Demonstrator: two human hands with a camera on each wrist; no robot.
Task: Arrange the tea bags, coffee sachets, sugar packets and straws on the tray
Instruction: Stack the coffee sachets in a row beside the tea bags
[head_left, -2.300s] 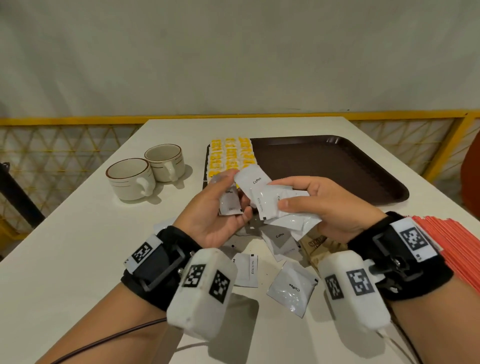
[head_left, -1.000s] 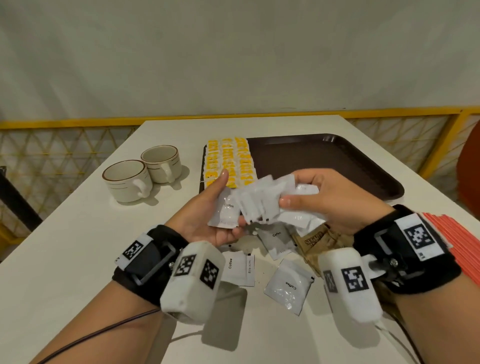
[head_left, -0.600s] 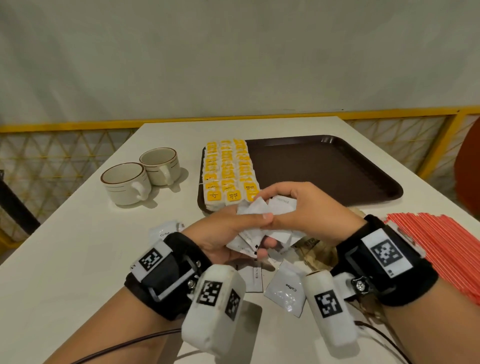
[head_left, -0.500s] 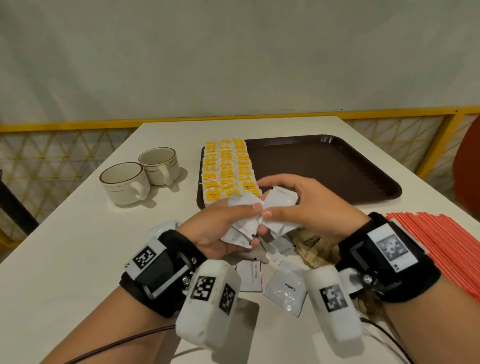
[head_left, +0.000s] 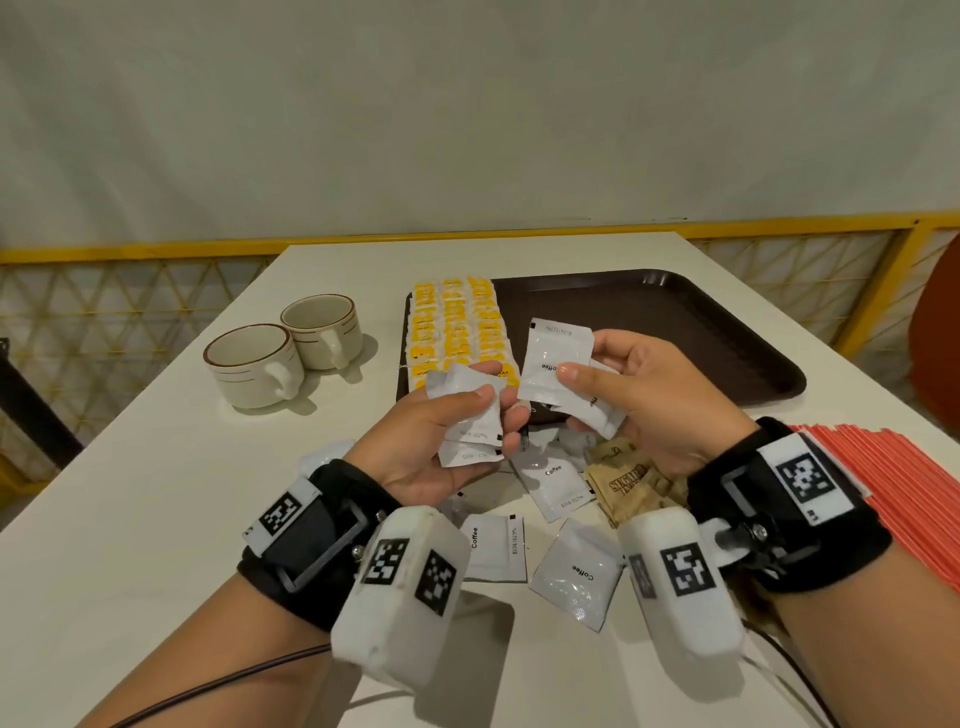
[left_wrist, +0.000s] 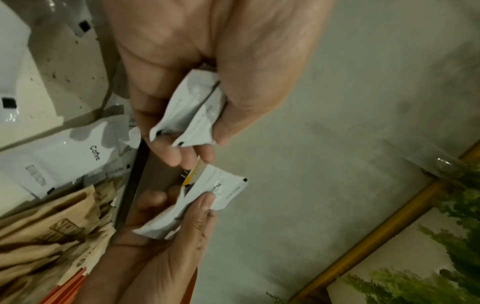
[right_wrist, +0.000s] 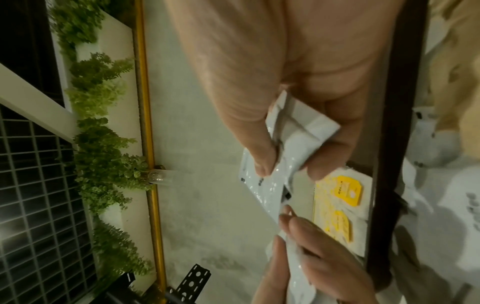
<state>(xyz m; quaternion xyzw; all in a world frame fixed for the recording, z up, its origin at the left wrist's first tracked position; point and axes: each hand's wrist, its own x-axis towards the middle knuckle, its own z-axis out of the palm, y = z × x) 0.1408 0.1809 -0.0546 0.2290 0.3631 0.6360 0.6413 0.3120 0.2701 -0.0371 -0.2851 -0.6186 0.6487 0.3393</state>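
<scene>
Two cups (head_left: 283, 358) stand left of the hands, one tray (head_left: 701, 332) behind them, three coffee sachets (head_left: 574, 577) lie flat under them.

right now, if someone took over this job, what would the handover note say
Left hand: grips a few white coffee sachets.
Right hand: grips more of them, one fanned up.
Tray: yellow tea bags in rows at its left end; rest bare.
On the table: loose coffee sachets, brown sugar packets, red straws at right.
Done: tea bags. Left: coffee, sugar, straws.
</scene>
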